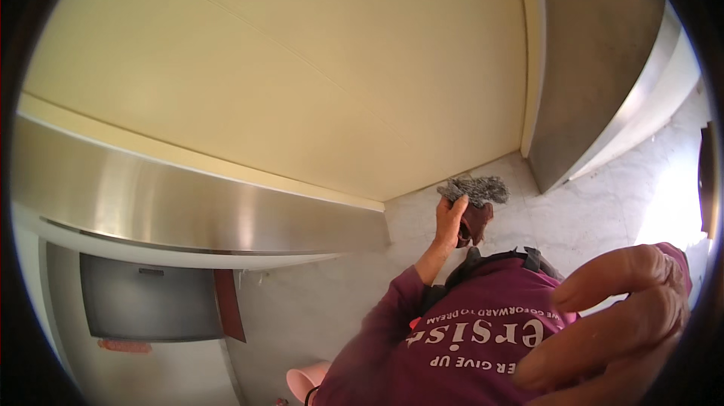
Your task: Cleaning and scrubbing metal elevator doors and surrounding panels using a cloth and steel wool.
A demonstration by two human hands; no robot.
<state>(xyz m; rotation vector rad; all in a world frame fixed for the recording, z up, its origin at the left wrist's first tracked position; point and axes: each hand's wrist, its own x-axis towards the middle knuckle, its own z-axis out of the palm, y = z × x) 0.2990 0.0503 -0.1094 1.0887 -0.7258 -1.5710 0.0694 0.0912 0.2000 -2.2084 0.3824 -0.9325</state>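
Note:
My left hand (pixel 449 222) grips a tangled grey pad of steel wool (pixel 478 189) together with a dark reddish-brown cloth or glove (pixel 478 219). Both are held in front of my waist, above the pale marble-look floor (pixel 498 171). Close to the camera at the lower right, my right hand (pixel 628 315) is raised with its fingers bent and apart. Nothing shows between those fingers, though part of the hand is cut off by the picture's rim. Behind it is my purple top (pixel 469 327), which bears white writing.
A large cream door (pixel 283 95) with a thin seam rises ahead. Brushed stainless-steel frames flank it at the left (pixel 186 197) and right (pixel 594 55). Lower left are a dark grey panel (pixel 153 298) and a pink bucket (pixel 305 380). Bright light falls at the right.

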